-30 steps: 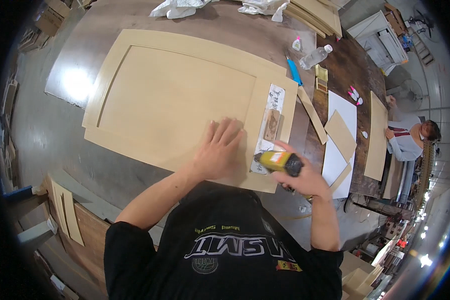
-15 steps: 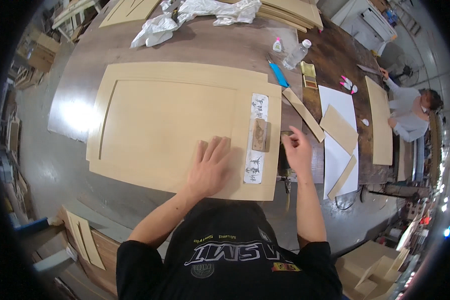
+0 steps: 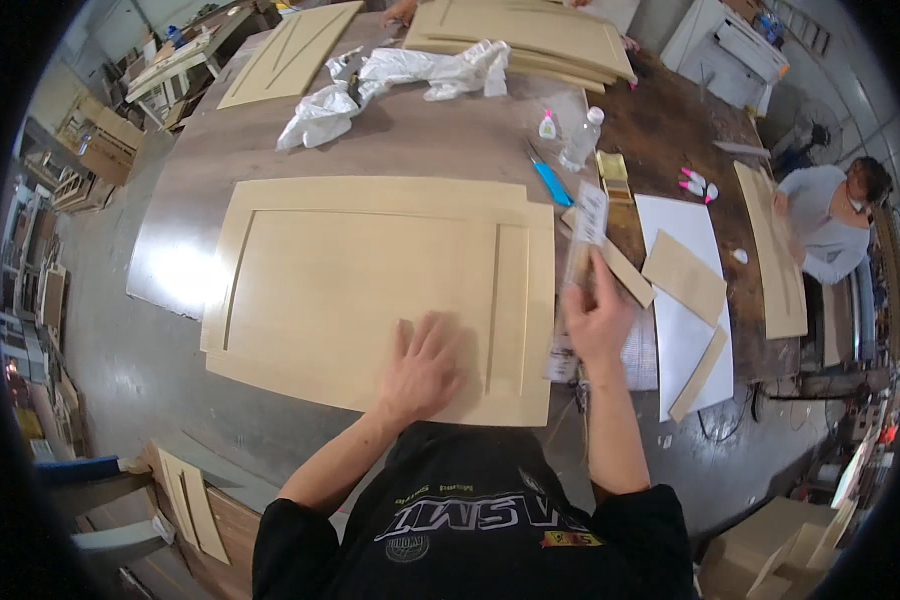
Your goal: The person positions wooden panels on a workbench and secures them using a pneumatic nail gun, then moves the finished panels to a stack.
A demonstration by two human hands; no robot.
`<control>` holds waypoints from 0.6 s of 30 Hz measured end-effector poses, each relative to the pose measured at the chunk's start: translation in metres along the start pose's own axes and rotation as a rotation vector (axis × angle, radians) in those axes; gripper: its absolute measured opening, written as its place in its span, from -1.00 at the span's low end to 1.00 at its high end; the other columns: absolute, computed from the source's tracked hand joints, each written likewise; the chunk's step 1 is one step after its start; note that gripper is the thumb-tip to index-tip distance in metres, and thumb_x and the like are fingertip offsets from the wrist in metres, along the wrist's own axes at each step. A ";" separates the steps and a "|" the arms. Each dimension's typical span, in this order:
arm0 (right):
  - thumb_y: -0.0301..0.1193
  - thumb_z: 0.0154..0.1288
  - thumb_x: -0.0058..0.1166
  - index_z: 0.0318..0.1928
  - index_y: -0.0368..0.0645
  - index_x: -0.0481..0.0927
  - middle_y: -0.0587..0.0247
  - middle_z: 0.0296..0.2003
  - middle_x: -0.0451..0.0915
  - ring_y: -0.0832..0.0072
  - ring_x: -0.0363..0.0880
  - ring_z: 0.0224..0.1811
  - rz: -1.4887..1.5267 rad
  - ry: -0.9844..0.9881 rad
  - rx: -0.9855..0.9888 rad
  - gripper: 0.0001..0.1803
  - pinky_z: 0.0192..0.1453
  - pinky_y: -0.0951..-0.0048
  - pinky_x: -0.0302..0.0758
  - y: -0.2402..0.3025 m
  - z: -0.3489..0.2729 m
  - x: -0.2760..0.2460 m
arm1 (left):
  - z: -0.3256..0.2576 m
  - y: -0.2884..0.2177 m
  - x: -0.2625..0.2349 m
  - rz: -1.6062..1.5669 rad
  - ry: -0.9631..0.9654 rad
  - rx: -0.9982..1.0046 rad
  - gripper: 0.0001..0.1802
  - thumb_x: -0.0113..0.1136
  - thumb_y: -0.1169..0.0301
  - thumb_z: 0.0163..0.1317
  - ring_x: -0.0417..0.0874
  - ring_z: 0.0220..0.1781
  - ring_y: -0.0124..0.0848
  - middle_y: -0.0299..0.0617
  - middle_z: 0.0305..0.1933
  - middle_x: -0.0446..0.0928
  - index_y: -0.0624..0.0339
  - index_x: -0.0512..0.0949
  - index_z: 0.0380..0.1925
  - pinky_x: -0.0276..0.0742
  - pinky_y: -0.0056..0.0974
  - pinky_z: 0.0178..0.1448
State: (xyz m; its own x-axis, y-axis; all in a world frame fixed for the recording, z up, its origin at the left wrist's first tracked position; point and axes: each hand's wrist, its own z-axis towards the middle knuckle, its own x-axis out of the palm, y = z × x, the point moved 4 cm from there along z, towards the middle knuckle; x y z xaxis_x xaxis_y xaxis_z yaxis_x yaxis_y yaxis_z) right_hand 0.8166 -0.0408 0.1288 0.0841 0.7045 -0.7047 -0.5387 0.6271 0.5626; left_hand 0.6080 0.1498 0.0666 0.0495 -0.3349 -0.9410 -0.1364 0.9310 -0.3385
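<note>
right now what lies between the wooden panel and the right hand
In the head view, a long, blurred white strip, held by the right hand, lies between that hand and the wooden panel.

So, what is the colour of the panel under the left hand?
The panel is pale beige, shown best in the head view.

The left hand [image 3: 420, 372] presses a beige panel [image 3: 350, 275]; the right hand [image 3: 598, 325] holds a strip [image 3: 590, 215].

Brown tabletop [image 3: 420, 150]: pale beige rectangular framed panel [image 3: 360, 270] laid near; crumpled white plastic sheeting [image 3: 410, 70] strewn far; white rectangular sheet [image 3: 676, 340] spread right.
</note>
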 end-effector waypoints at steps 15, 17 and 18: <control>-0.14 0.10 0.44 0.46 -0.10 0.37 0.03 0.50 0.27 -0.07 0.11 0.60 -0.222 0.375 -0.459 -0.08 0.63 -0.14 0.07 -0.049 -0.047 -0.023 | -0.089 0.044 -0.138 0.194 -0.391 0.461 -0.69 0.34 0.33 0.15 0.62 0.12 -0.33 -0.33 0.05 0.63 -0.13 0.72 -0.06 0.55 -0.07 0.26; -0.21 0.41 0.23 0.41 -0.30 0.37 -0.01 0.37 0.46 0.04 0.37 0.47 0.138 0.199 -0.668 -0.31 0.59 -0.02 0.20 0.025 -0.031 -0.030 | -0.080 0.037 -0.209 0.402 -0.683 0.521 -0.71 0.41 0.32 0.12 0.63 0.10 -0.41 -0.45 -0.04 0.65 -0.20 0.75 -0.11 0.58 -0.04 0.23; -0.21 0.41 0.23 0.41 -0.30 0.37 -0.01 0.37 0.46 0.04 0.37 0.47 0.143 0.210 -0.708 -0.31 0.59 -0.02 0.20 0.007 -0.026 -0.020 | -0.072 0.037 -0.233 0.488 -0.932 0.478 -0.65 0.44 0.30 0.10 0.61 0.13 -0.40 -0.46 0.03 0.64 -0.25 0.74 -0.06 0.53 -0.03 0.29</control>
State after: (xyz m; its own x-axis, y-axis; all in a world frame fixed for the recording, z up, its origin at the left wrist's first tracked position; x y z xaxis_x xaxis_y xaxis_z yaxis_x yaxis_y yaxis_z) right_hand 0.7896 -0.0587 0.1356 -0.1508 0.6402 -0.7532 -0.9485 0.1209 0.2927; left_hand 0.5202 0.2512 0.2731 0.8330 0.1275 -0.5384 0.0364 0.9584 0.2833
